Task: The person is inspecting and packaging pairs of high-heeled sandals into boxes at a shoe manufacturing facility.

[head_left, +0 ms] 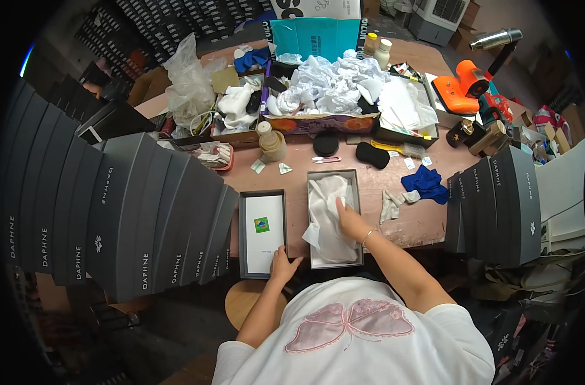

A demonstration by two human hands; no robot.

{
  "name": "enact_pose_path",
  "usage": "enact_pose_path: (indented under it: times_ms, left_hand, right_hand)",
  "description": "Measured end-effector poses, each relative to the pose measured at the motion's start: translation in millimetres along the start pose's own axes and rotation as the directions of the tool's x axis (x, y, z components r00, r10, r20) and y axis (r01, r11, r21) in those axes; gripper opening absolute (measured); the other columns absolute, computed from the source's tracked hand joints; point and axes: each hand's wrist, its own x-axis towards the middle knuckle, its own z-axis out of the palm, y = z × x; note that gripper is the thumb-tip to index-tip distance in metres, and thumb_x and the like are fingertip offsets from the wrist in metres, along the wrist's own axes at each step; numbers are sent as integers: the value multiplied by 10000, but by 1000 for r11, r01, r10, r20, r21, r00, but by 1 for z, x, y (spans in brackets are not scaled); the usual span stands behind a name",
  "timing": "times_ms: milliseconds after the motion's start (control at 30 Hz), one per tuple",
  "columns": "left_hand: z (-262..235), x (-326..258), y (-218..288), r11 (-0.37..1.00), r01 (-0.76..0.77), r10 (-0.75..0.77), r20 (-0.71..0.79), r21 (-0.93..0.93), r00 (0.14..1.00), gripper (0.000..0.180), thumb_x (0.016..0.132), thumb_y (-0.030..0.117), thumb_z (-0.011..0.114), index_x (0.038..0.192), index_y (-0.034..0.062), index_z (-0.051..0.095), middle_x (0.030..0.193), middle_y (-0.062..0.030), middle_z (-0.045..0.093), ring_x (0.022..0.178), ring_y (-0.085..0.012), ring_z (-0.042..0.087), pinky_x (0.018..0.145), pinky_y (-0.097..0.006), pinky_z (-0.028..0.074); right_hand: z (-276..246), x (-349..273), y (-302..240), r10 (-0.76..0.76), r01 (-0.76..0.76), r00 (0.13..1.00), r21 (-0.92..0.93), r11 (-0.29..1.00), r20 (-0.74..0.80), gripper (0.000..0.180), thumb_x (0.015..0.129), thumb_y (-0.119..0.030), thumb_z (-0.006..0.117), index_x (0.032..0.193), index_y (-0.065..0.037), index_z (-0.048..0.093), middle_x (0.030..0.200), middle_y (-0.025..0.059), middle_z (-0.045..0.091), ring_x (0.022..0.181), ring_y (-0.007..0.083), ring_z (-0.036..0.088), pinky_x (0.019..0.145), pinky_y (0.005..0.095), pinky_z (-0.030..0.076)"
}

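Note:
My right hand (352,223) is over a grey open shoebox (359,186), its thumb lying on the white tissue paper (328,218) that fills the box. The other fingers are mostly hidden, and the hand appears closed on the paper. Whatever lies under the tissue cannot be seen. Beside that box, to the left, lies a grey box lid (243,224) with its white inside facing up and a small green sticker (261,224) in it. My left hand (283,265) rests at the lid's lower right edge, thumb stretched out away from the fingers.
Stacked dark grey shoeboxes stand left (135,212) and right (498,205). Behind are a carton of crumpled white paper (324,83), a black sponge (373,155), a yellow-handled brush (395,148), a blue cloth (426,185), a bottle (271,142) and an orange tool (459,90).

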Motion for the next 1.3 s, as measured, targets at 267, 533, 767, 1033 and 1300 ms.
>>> enact_pose_path:
  times_ms: [267, 533, 767, 1033, 1300]
  left_hand:
    - [-109, -49, 50, 612, 26, 103, 112, -790, 988, 246, 942, 174, 559, 1093, -19, 554, 965, -62, 624, 894, -103, 586, 788, -282, 483]
    - [-22, -14, 93, 848, -473, 479, -40, -240, 877, 601, 935, 340, 571, 1332, -73, 389, 1302, -213, 447, 1179, -276, 487, 960, -325, 414]
    - [7, 14, 63, 620, 51, 40, 97, -783, 995, 526, 946, 273, 563, 1311, -78, 421, 1175, -174, 583, 996, -207, 579, 847, -279, 468]
    - [-11, 45, 68, 764, -127, 187, 28, -633, 982, 342, 961, 207, 521, 1143, -80, 558, 929, -108, 657, 817, -131, 583, 728, -271, 474]
    - [8, 57, 83, 346, 385, -86, 380, -856, 921, 604, 972, 441, 436, 1370, -10, 372, 1321, -149, 470, 1171, -271, 495, 977, -389, 414]
  right_hand:
    - [-94, -55, -46, -78, 153, 976, 376, 914, -205, 657, 870, -156, 573, 1405, 57, 257, 1412, 296, 322, 1280, 410, 380, 1071, 420, 314]
    - [-73, -97, -1, 355, -147, 929, 780, 609, -102, 523, 926, -345, 564, 1311, -3, 471, 1169, 180, 599, 1047, 225, 583, 849, 309, 472]
    - [-49, -67, -31, 314, -197, 919, 412, 890, -238, 410, 904, -368, 547, 1052, 3, 642, 806, 218, 652, 759, 346, 643, 663, 399, 479]
    - [-16, -56, -14, 337, -76, 844, 530, 845, -417, 441, 929, -372, 508, 913, 45, 650, 745, 232, 636, 675, 355, 622, 641, 398, 464]
    - [31, -27, 33, 397, -134, 883, 678, 723, -249, 566, 921, -427, 518, 1291, 1, 502, 1286, 294, 485, 1181, 365, 495, 994, 397, 378]
